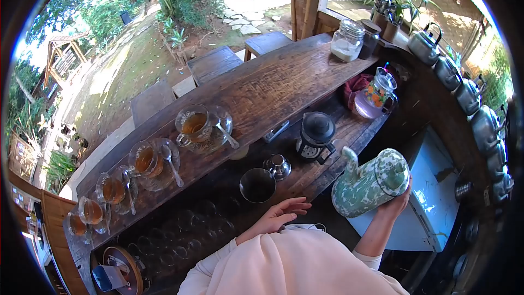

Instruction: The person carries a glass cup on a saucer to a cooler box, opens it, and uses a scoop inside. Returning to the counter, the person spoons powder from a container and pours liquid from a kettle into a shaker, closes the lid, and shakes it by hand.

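Note:
My right hand is closed on a green-and-white speckled enamel teapot, at the side opposite its spout; its grip on the handle is mostly hidden. The teapot hangs tilted off the counter's right side, lid on, spout pointing up and left. My left hand holds nothing, fingers stretched out to the right in front of my body. Nearest to it are a dark metal cup and a small shiny metal pitcher on the lower counter. A French press with a black lid stands just beyond them.
Several glass cups of tea with saucers and spoons line the upper counter. A lidded jar and a flowered glass pitcher stand at the back right. Several kettles line the right ledge. Glasses fill the shelf below.

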Available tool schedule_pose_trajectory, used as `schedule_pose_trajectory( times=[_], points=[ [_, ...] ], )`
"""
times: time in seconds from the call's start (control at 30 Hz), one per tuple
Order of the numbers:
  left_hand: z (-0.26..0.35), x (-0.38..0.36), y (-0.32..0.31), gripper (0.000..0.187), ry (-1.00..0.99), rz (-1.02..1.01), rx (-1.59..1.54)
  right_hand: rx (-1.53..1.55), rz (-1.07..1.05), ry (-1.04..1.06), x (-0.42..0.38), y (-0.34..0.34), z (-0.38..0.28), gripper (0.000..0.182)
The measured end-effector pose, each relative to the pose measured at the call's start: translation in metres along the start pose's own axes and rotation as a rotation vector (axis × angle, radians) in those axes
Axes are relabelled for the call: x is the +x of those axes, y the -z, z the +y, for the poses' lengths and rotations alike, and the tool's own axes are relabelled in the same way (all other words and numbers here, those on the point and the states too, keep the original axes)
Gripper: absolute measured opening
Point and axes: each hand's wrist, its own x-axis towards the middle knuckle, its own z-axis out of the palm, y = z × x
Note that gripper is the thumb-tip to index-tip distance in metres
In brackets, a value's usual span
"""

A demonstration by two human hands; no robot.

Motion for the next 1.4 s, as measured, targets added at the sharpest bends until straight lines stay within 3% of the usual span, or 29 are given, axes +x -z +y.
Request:
schedule_pose_trajectory(
  times=[0.2,0.43,1.0,1.4],
  points=[
    [-0.004,0.004,-0.004,0.043,0.084,0.034,-0.039,0.017,0.179,0.104,0.035,0.014,-0.009,0.040],
    [-0.008,0.009,0.000,0.028,0.128,0.053,-0.045,0.024,0.249,0.287,0.084,0.018,0.008,0.038],
    [-0.011,0.007,0.012,0.018,0.156,0.063,-0.097,0.024,0.130,0.235,0.148,-0.040,0.108,0.041],
    [-0.015,0.010,0.016,0.013,0.131,0.068,-0.080,-0.047,0.123,0.184,0.158,-0.054,0.138,0.042]
  ],
)
